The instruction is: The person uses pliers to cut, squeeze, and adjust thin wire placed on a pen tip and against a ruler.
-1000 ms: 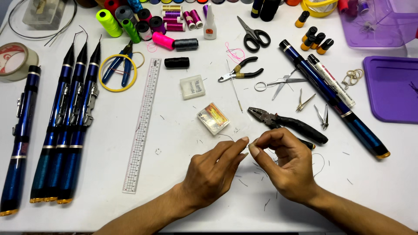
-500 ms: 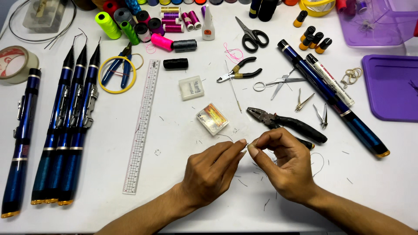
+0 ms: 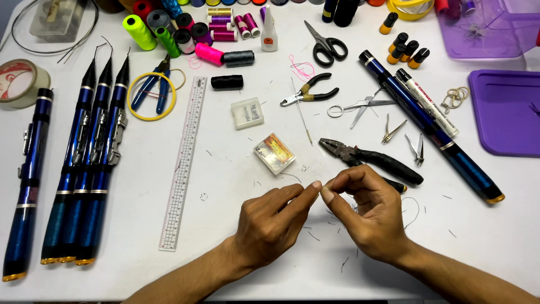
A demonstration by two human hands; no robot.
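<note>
The left hand (image 3: 270, 225) and right hand (image 3: 365, 211) meet fingertip to fingertip above the white counter (image 3: 225, 264), each grip pinched on something too small to make out. Black pliers (image 3: 371, 160) lie just behind the right hand, a small clear box (image 3: 274, 152) sits nearby, and a ruler (image 3: 183, 163) lies farther left.

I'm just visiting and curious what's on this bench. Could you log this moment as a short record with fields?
Surface: white table
Left hand: left hand, fingertips pinched, meeting the right hand's
Right hand: right hand, fingertips pinched; whatever sits between the hands is too small to tell
Nearest tool: black-handled pliers, just beyond the right hand
Nearby: small clear box; clear ruler
Left side: blue telescopic rods, lying side by side
Far edge: thread spools, black scissors
Right side: purple tray
</note>
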